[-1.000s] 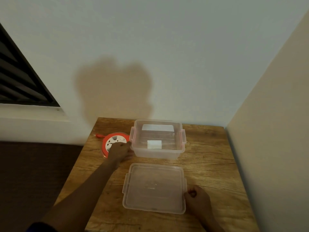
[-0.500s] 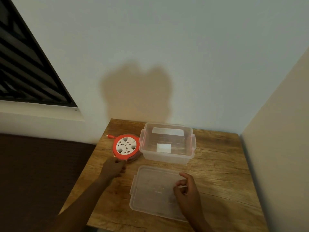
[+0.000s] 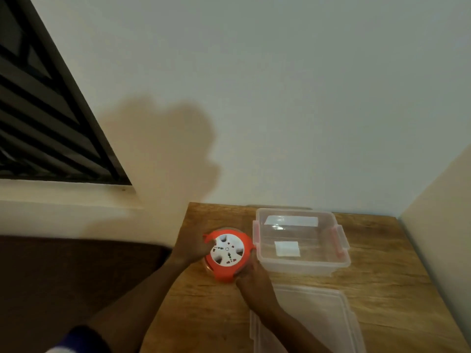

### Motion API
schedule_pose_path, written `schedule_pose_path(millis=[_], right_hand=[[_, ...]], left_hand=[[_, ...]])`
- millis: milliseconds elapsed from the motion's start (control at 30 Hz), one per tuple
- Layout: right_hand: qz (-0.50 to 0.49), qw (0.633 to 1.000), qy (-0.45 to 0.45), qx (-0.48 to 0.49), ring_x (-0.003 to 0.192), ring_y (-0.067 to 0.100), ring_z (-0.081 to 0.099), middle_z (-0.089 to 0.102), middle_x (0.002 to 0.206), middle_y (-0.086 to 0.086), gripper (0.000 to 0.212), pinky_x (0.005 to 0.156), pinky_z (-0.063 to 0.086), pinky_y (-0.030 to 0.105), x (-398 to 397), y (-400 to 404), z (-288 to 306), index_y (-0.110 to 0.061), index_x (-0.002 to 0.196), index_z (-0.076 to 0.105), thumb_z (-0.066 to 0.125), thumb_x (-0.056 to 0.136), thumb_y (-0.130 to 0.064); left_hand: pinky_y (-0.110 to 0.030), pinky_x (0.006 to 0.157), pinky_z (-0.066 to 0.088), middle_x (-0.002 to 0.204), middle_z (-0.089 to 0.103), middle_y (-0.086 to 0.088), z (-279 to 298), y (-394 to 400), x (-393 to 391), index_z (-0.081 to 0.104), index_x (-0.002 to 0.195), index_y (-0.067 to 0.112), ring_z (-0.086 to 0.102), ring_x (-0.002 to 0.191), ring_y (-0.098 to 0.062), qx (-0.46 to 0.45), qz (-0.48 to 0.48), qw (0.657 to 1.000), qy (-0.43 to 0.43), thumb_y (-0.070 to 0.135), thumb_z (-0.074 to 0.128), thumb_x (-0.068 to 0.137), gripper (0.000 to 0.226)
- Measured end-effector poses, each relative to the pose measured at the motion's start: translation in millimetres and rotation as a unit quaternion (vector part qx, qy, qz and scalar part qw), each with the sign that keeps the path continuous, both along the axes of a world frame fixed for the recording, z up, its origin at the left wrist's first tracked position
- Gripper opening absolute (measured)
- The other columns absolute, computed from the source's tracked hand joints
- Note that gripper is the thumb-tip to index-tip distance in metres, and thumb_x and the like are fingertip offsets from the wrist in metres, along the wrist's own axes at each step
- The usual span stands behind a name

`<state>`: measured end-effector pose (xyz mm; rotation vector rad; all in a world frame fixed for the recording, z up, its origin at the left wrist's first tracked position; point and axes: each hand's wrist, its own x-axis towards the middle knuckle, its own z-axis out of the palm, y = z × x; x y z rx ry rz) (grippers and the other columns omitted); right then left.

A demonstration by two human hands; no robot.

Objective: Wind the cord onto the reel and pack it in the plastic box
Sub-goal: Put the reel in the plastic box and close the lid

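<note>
Now both hands grip the reel [image 3: 227, 253], left hand [image 3: 190, 247] and right hand [image 3: 254, 281] at opposite rims, just beside the plastic box [image 3: 340, 253]; labels unreadable.

We see a wooden table [image 3: 382, 284] carrying three items. The orange reel [image 3: 227, 253] lies between our fingers [image 3: 251, 270]. The open plastic box [image 3: 300, 263] stands just beyond the right fingertips; its lid [image 3: 318, 322] lies flat nearer, behind them.

one reel [image 3: 227, 253], one box [image 3: 300, 261], one lid [image 3: 318, 324]
</note>
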<state>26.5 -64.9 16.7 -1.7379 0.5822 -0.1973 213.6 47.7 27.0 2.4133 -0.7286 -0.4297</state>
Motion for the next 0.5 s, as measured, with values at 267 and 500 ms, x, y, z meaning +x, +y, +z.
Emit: schedule_pose_path(millis=[267, 500], right_hand=[[-0.151, 0.973, 0.106, 0.137, 0.108, 0.021, 0.062, 0.063, 0.122, 0.006, 0.059, 0.085, 0.059, 0.038, 40, 14, -17, -0.013, 0.135, 0.048, 0.069, 0.081, -0.004], [-0.137, 0.940, 0.121, 0.289, 0.096, 0.022, 0.068, 0.070, 0.106, 0.006, 0.032, 0.077, 0.061, 0.038, 50, 18, 0, -0.017, 0.107, 0.064, 0.067, 0.080, 0.000]], left_hand=[[-0.049, 0.109, 0.046, 0.136, 0.068, -0.005, -32, 6, 39, 0.054, 0.143, 0.025, 0.064, 0.122, -0.027, 0.205, -0.123, 0.971, -0.014, 0.071, 0.062, 0.085, 0.074], [-0.037, 0.084, 0.063, 0.108, 0.078, -0.005, -39, 43, 48, 0.072, 0.116, 0.015, 0.076, 0.098, -0.024, -0.007, 0.031, 0.964, 0.263, 0.055, 0.081, 0.081, 0.053]])
